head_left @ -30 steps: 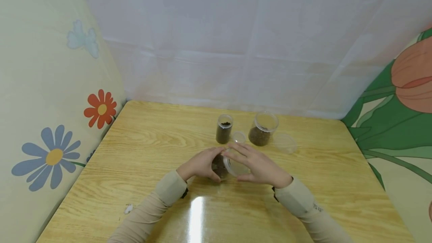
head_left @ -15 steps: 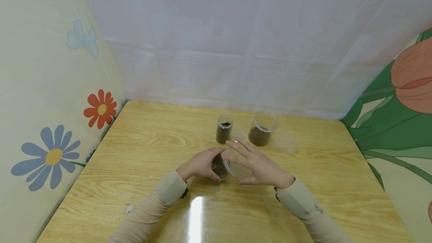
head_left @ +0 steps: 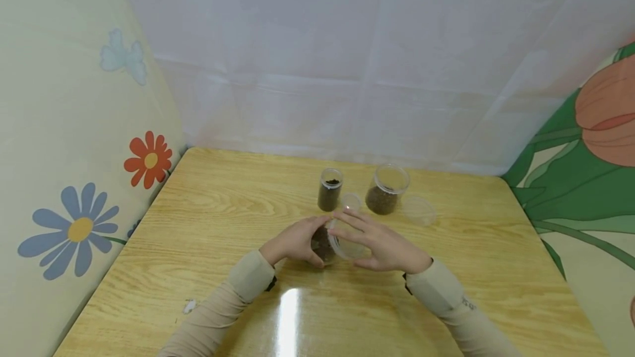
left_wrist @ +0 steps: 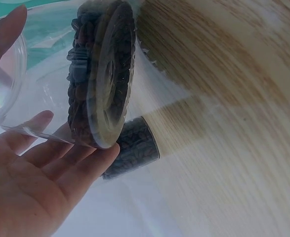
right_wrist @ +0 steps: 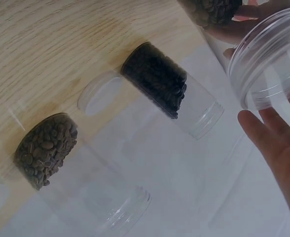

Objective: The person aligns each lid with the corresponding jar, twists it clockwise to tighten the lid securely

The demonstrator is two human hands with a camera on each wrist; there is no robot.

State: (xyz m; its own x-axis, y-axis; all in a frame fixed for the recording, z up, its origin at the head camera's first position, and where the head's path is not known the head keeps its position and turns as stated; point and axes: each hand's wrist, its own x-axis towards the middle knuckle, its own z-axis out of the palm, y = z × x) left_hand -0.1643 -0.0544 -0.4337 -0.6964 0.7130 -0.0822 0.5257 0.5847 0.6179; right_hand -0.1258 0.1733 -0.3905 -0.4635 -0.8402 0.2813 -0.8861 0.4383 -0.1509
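A clear jar (head_left: 322, 245) of dark beans is tilted on its side above the table, its mouth end towards the right. My left hand (head_left: 296, 239) grips the bean end, fingers and thumb curled round the wall. In the left wrist view the beans (left_wrist: 81, 89) lie against the jar's base. My right hand (head_left: 386, 245) holds the clear round lid (head_left: 338, 245) at the mouth, fingers spread over its far edge and thumb nearer me. Several right fingertips touch the rim in the right wrist view; the thumb is out of that view.
Behind the hands stand a narrow jar (head_left: 328, 196) of dark beans and a wider jar (head_left: 382, 199) of brown beans, both lidless. A small clear lid (head_left: 351, 201) lies between them, and a larger lid (head_left: 419, 211) lies right of the wide jar. White cloth (head_left: 297, 98) hangs behind the table.
My right fingers spread and shifted slightly right, away from the lid's rim, then came back nearer to it. My left hand and the gripped jar have stayed in place.
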